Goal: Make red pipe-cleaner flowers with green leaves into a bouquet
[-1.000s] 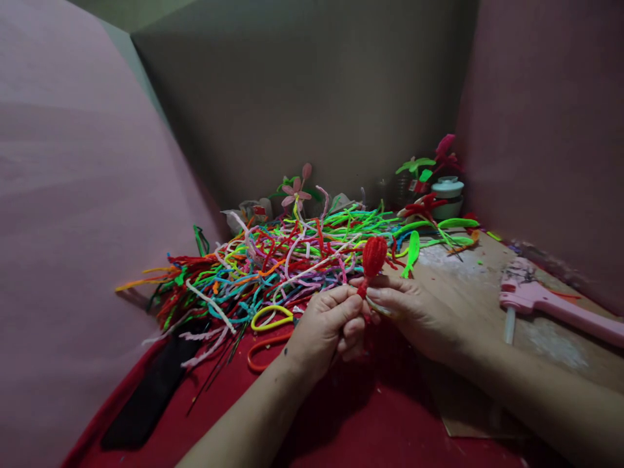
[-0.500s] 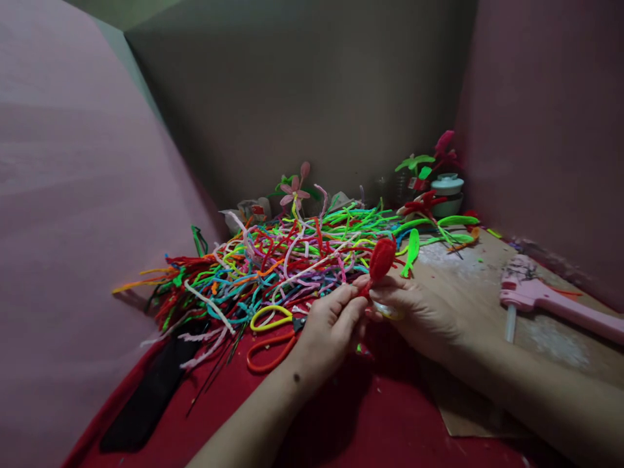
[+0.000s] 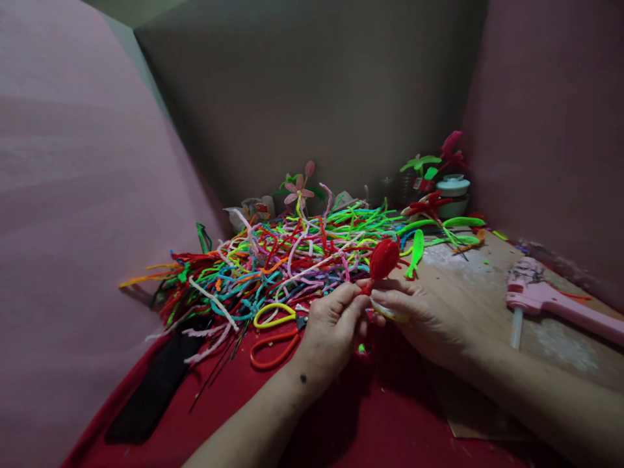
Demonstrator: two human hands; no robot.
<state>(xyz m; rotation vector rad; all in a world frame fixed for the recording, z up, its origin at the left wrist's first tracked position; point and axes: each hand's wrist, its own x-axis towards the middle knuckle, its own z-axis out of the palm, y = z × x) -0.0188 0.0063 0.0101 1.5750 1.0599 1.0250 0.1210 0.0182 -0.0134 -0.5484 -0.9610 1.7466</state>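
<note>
A red pipe-cleaner petal (image 3: 384, 259), rounded and fuzzy, stands up above my fingers. My left hand (image 3: 336, 325) pinches its twisted lower end between thumb and fingers. From the other side my right hand (image 3: 419, 315) is closed on the same stem, close to the left fingertips. A pale, shiny piece with a yellowish edge (image 3: 389, 313) shows under my right thumb; I cannot make out what it is. Scissors (image 3: 275, 348) with one yellow and one red handle lie beside my left hand, their blades hidden behind it.
A heap of multicoloured pipe cleaners (image 3: 287, 260) spreads behind my hands. A pink glue gun (image 3: 550, 300) rests on the brown board (image 3: 468, 416) at right. A black strip (image 3: 151, 390) lies front left. Finished-looking flowers (image 3: 299, 190) and a lidded jar (image 3: 453, 188) stand at the back.
The whole view has shifted slightly, so the surroundings appear a little further right. Both hands keep their hold on the red petal's stem, and the petal has turned slightly.
</note>
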